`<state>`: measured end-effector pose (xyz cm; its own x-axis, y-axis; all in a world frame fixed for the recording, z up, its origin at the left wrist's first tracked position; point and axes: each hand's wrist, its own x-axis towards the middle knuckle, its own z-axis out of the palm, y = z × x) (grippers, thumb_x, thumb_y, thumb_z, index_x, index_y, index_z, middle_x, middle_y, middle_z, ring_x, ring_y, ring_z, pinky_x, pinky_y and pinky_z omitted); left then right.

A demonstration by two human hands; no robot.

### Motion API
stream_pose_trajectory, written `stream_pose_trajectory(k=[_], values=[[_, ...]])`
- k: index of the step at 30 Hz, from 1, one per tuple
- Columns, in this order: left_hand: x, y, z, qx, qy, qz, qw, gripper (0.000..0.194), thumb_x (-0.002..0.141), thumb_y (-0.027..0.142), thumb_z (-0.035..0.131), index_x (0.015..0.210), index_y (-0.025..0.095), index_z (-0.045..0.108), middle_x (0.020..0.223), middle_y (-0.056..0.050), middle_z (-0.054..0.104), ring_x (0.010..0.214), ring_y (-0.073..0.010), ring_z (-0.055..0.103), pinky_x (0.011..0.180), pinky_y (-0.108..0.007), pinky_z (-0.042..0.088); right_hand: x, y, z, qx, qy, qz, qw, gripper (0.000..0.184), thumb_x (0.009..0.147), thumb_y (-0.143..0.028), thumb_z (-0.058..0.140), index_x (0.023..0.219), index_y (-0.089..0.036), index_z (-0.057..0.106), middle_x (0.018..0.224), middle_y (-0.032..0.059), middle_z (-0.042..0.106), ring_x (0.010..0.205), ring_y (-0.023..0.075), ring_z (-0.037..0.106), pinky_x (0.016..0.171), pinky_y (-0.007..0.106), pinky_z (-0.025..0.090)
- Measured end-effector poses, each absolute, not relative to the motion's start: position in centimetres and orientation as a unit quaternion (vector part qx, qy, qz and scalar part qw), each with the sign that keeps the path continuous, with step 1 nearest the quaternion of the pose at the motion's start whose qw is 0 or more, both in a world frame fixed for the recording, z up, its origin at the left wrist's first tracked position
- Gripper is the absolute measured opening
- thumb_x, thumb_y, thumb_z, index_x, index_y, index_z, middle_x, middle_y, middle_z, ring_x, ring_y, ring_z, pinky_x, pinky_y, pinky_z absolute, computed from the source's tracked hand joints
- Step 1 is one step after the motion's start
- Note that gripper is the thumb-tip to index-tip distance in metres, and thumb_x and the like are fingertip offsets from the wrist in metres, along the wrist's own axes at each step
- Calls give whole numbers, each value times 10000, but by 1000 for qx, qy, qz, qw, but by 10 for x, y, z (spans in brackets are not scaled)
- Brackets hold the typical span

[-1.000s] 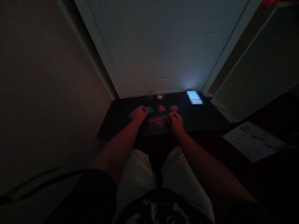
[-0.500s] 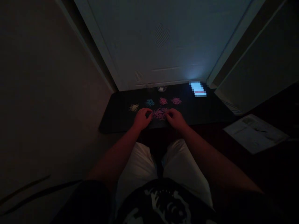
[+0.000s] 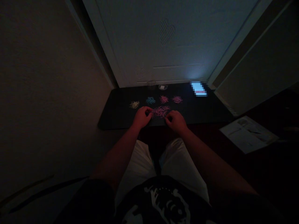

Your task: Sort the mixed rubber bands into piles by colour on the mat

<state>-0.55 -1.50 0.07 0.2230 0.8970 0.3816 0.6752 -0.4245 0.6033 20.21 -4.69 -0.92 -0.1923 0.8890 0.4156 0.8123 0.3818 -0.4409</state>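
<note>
On a dark low table point(image 3: 198, 113) lies a loose central pile of thin pink and purple strips point(image 3: 160, 111). At its left edge is my left hand point(image 3: 142, 117), with thumb and forefinger curled together. My right hand point(image 3: 176, 120) is at the pile's lower right edge, its fingertips bent in against the strips. Dim light hides whatever the fingertips hold. Behind the hands sit smaller piles in a row: a pale yellow pile point(image 3: 134, 104), a blue pile point(image 3: 150, 100), a pink pile point(image 3: 164, 99) and a purple-pink pile point(image 3: 177, 99).
A lit phone-like screen point(image 3: 199, 89), blurred out, glows at the table's back right. A small clear round dish point(image 3: 163, 87) with a white square stands at the back. A white panel point(image 3: 182, 46) rises behind the table. A printed sheet point(image 3: 249, 134) lies at the right.
My left hand has come off the pale yellow and blue piles to the left edge of the central pile. My right hand has shifted slightly down beside it. The camera view has tilted.
</note>
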Motion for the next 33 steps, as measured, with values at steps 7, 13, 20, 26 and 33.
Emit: stream_pose_trajectory(k=[7,13,20,26,33], values=[[-6,-13,0,761,507,369,166,167,743,220,558,898,181,608,905,-36,628,827,-158,570,794,-309,457,208,-41,-8,-561,-713,179,379,136,755,-279,516,713,-173,588,751,45,592,713,166,528,673,295,400],[-6,-13,1,751,509,376,189,164,742,217,562,892,177,613,891,-37,634,806,-151,573,765,-297,463,214,-37,-3,-560,-641,317,418,187,704,-340,557,691,-159,602,674,21,591,638,144,522,600,267,386],[-1,-18,4,751,493,381,218,149,754,214,556,886,175,612,905,-37,643,811,-146,579,752,-289,467,221,-35,7,-536,-561,435,457,234,643,-388,606,677,-157,593,612,-15,545,573,108,460,557,245,343],[19,-28,10,776,444,386,228,179,765,253,574,915,173,630,908,-44,643,803,-142,577,758,-287,469,217,-25,8,-493,-535,479,491,242,621,-396,629,644,-162,569,543,-38,480,519,86,404,515,233,297],[31,-26,15,736,439,420,299,305,748,310,606,1023,181,624,927,-46,666,751,-132,592,704,-266,482,203,-26,13,-448,-562,504,478,270,651,-425,613,631,-166,538,527,-47,449,496,75,362,490,224,270]])
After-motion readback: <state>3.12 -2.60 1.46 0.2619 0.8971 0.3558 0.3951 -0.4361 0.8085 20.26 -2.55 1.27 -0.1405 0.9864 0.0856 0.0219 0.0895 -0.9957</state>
